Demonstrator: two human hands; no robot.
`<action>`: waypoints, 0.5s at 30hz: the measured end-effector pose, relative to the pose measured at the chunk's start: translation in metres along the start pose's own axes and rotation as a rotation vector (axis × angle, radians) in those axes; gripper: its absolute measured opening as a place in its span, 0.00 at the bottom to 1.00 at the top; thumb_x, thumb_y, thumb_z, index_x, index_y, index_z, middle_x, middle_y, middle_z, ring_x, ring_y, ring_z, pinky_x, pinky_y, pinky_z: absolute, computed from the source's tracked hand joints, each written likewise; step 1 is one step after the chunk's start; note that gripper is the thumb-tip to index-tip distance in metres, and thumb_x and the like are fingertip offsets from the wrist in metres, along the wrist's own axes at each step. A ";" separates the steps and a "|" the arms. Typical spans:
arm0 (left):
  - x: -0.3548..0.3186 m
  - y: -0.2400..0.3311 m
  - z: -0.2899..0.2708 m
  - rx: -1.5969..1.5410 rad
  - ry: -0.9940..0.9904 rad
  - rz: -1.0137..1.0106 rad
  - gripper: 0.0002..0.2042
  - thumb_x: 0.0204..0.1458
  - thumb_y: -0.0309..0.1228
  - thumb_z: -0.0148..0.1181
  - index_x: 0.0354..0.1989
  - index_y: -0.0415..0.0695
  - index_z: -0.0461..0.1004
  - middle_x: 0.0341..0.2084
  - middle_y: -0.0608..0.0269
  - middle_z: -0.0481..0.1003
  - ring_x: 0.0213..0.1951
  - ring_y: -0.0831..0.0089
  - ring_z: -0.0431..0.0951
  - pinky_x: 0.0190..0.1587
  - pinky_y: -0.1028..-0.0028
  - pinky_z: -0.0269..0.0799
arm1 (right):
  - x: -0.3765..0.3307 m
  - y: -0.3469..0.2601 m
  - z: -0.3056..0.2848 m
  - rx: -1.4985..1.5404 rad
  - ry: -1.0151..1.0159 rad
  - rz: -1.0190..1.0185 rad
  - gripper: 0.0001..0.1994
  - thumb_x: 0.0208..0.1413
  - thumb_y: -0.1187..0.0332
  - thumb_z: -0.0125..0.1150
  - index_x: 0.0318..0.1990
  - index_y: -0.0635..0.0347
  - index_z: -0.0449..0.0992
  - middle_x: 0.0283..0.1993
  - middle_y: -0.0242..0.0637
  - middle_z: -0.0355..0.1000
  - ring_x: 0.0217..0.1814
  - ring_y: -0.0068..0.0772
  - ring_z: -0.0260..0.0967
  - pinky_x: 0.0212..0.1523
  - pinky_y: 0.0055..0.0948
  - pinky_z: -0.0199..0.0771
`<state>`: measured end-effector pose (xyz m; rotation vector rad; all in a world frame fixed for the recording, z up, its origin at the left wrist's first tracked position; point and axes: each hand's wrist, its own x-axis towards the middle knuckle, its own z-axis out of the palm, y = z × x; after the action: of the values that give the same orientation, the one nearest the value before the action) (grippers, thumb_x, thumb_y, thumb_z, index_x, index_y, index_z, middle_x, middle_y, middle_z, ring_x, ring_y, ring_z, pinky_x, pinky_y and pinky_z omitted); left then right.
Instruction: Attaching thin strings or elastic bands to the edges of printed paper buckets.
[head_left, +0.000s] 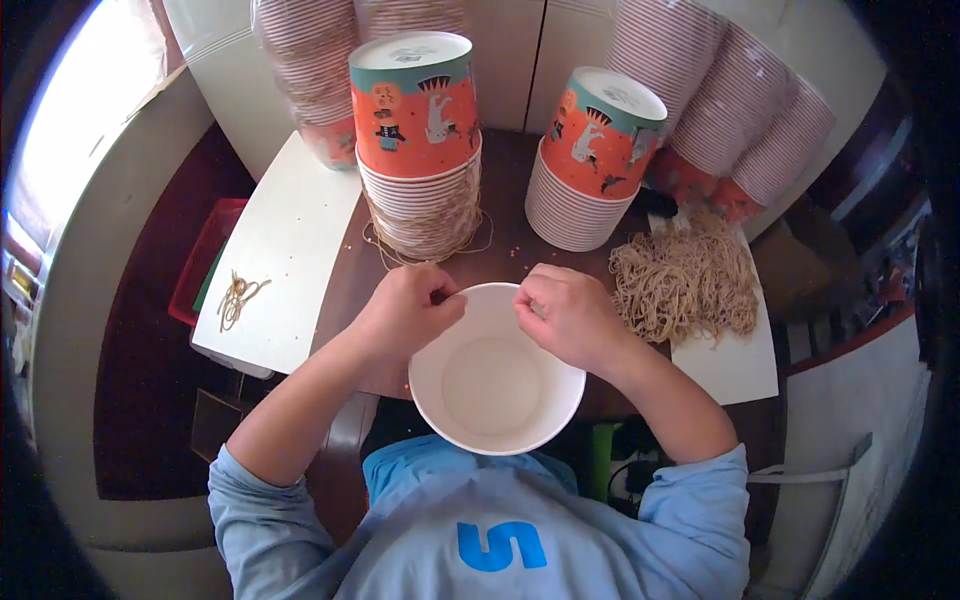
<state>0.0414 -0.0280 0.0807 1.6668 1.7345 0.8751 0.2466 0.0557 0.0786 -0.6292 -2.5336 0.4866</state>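
— What lies farthest left of the white paper bowl (497, 385)?

— A small tangle of tan rubber bands (238, 296) on a white board (290, 250), well left of the bowl.

— And the hands?

— The left hand (408, 308) is closed in a pinch at the bowl's far-left rim; the right hand (562, 312) is curled, fingertips pinched at the far-right rim. What they pinch is too small to tell.

— Beyond the bowl?

— Two stacks of orange-and-teal printed paper bowls, upside down: the left stack (418, 140) and the right stack (590, 160). Right of the bowl lies a large heap of tan rubber bands (685, 280).
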 end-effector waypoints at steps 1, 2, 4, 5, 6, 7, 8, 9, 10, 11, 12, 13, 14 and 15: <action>0.000 0.001 -0.002 0.018 -0.015 -0.041 0.10 0.43 0.29 0.58 0.28 0.33 0.74 0.27 0.49 0.75 0.28 0.64 0.76 0.32 0.69 0.71 | 0.001 0.000 0.000 -0.007 -0.006 -0.007 0.03 0.44 0.71 0.56 0.25 0.59 0.71 0.27 0.39 0.68 0.31 0.44 0.69 0.31 0.40 0.69; 0.000 0.003 -0.002 0.018 -0.015 -0.042 0.10 0.43 0.29 0.58 0.28 0.33 0.74 0.27 0.49 0.75 0.28 0.64 0.76 0.32 0.69 0.71 | 0.002 0.000 0.001 -0.006 -0.006 -0.007 0.03 0.44 0.71 0.56 0.25 0.59 0.71 0.27 0.39 0.68 0.31 0.44 0.69 0.31 0.40 0.69; -0.001 0.006 -0.003 0.067 -0.033 -0.084 0.11 0.41 0.30 0.60 0.29 0.34 0.74 0.29 0.47 0.75 0.32 0.61 0.77 0.35 0.67 0.71 | 0.004 0.000 0.003 -0.033 -0.004 -0.060 0.03 0.43 0.71 0.57 0.24 0.59 0.70 0.26 0.39 0.68 0.30 0.44 0.69 0.31 0.40 0.69; -0.002 0.004 -0.002 0.067 -0.031 -0.086 0.11 0.41 0.30 0.60 0.29 0.34 0.74 0.29 0.47 0.75 0.32 0.61 0.77 0.35 0.67 0.71 | 0.005 0.000 0.003 -0.032 -0.005 -0.062 0.03 0.43 0.71 0.57 0.24 0.59 0.70 0.26 0.39 0.68 0.30 0.44 0.69 0.31 0.40 0.69; -0.003 0.001 -0.001 0.119 -0.021 -0.076 0.12 0.41 0.30 0.60 0.31 0.34 0.73 0.30 0.46 0.75 0.34 0.59 0.77 0.37 0.66 0.71 | 0.006 0.000 0.004 -0.047 -0.007 -0.081 0.03 0.43 0.71 0.57 0.24 0.59 0.71 0.26 0.39 0.68 0.30 0.43 0.69 0.31 0.40 0.70; -0.003 -0.001 0.001 0.171 -0.014 -0.064 0.13 0.40 0.30 0.61 0.32 0.34 0.72 0.31 0.45 0.75 0.37 0.58 0.77 0.39 0.66 0.72 | 0.007 0.001 0.004 -0.063 -0.008 -0.098 0.03 0.42 0.71 0.58 0.24 0.59 0.71 0.26 0.38 0.68 0.31 0.43 0.69 0.32 0.40 0.70; -0.005 -0.001 0.002 0.170 -0.015 -0.065 0.13 0.40 0.30 0.61 0.32 0.34 0.72 0.31 0.45 0.75 0.37 0.58 0.77 0.39 0.66 0.72 | 0.009 0.004 0.004 -0.063 -0.009 -0.096 0.03 0.42 0.71 0.58 0.24 0.59 0.71 0.26 0.38 0.68 0.31 0.43 0.69 0.32 0.40 0.70; -0.007 0.000 0.003 0.198 -0.045 -0.029 0.16 0.39 0.30 0.62 0.36 0.33 0.72 0.32 0.46 0.75 0.35 0.59 0.77 0.39 0.65 0.72 | 0.012 0.007 0.005 -0.090 -0.008 -0.130 0.03 0.42 0.72 0.59 0.25 0.59 0.71 0.28 0.38 0.68 0.32 0.42 0.69 0.32 0.38 0.70; -0.009 0.002 0.003 0.228 -0.078 0.011 0.20 0.39 0.31 0.64 0.40 0.33 0.71 0.32 0.47 0.75 0.34 0.61 0.78 0.38 0.65 0.73 | 0.015 0.010 0.005 -0.118 -0.004 -0.161 0.04 0.42 0.72 0.60 0.25 0.60 0.71 0.29 0.38 0.69 0.33 0.41 0.69 0.32 0.37 0.70; -0.012 0.005 0.004 0.231 -0.083 0.013 0.20 0.39 0.31 0.64 0.40 0.33 0.71 0.32 0.47 0.75 0.34 0.61 0.78 0.38 0.65 0.73 | 0.018 0.014 0.005 -0.117 -0.001 -0.156 0.04 0.42 0.72 0.60 0.25 0.60 0.71 0.29 0.38 0.69 0.33 0.41 0.69 0.32 0.37 0.70; -0.015 0.011 0.005 0.142 -0.095 -0.020 0.19 0.42 0.31 0.63 0.42 0.32 0.71 0.33 0.49 0.75 0.33 0.63 0.78 0.37 0.67 0.73 | 0.021 0.017 0.006 -0.101 0.040 -0.191 0.04 0.43 0.72 0.60 0.26 0.60 0.72 0.30 0.38 0.69 0.34 0.41 0.69 0.33 0.36 0.70; -0.018 0.013 0.005 0.053 -0.106 -0.056 0.19 0.45 0.32 0.62 0.43 0.32 0.70 0.33 0.51 0.76 0.31 0.65 0.78 0.36 0.68 0.74 | 0.024 0.016 0.007 -0.082 0.080 -0.226 0.04 0.43 0.72 0.60 0.26 0.61 0.73 0.32 0.38 0.69 0.35 0.41 0.69 0.34 0.35 0.70; -0.022 0.014 0.005 0.055 -0.115 -0.056 0.19 0.45 0.32 0.62 0.43 0.32 0.70 0.33 0.51 0.76 0.31 0.65 0.78 0.36 0.68 0.74 | 0.024 0.011 0.006 -0.080 0.082 -0.217 0.04 0.43 0.72 0.60 0.26 0.61 0.73 0.32 0.38 0.69 0.35 0.41 0.69 0.34 0.35 0.70; -0.025 0.014 0.005 -0.223 -0.120 -0.154 0.17 0.49 0.32 0.59 0.45 0.33 0.70 0.33 0.54 0.76 0.30 0.68 0.77 0.34 0.70 0.74 | 0.021 0.004 0.002 -0.036 0.087 -0.171 0.04 0.44 0.72 0.60 0.27 0.61 0.74 0.33 0.38 0.68 0.35 0.40 0.69 0.35 0.35 0.70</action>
<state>0.0555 -0.0529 0.0872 1.3929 1.5970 0.8459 0.2306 0.0693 0.0826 -0.4313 -2.4907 0.3467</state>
